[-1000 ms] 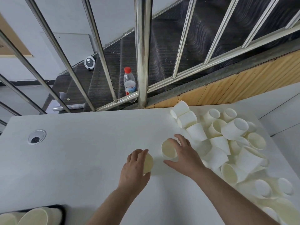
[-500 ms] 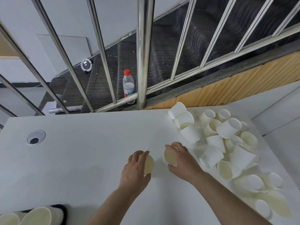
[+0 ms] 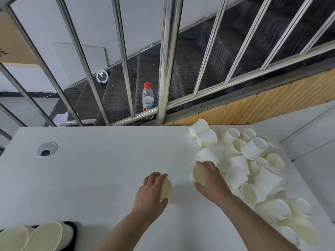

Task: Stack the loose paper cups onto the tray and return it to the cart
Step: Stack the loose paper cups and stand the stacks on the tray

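Two cups in play, head view only. My left hand (image 3: pixel 151 192) has its grip curled round one paper cup (image 3: pixel 166 188), mouth facing right; right hand (image 3: pixel 211 180) grips a second cup (image 3: pixel 198 175) at the edge of the loose pile (image 3: pixel 253 163) on the tabletop (image 3: pixel 99 169). Tray (image 3: pixel 71 230) sits lower left, stacks on it. To nest cleanly I'd line both cups up on one axis, base into mouth, then push lightly; squeezing would likely crush the rims.

Left hand (image 3: pixel 151 192) grips one paper cup (image 3: pixel 166 187) | right hand (image 3: pixel 211 180) grips another cup (image 3: pixel 198 175) | loose cup pile (image 3: pixel 253 165) on white surface (image 3: pixel 101 169), right | stacked cups (image 3: pixel 43 236) bottom-left
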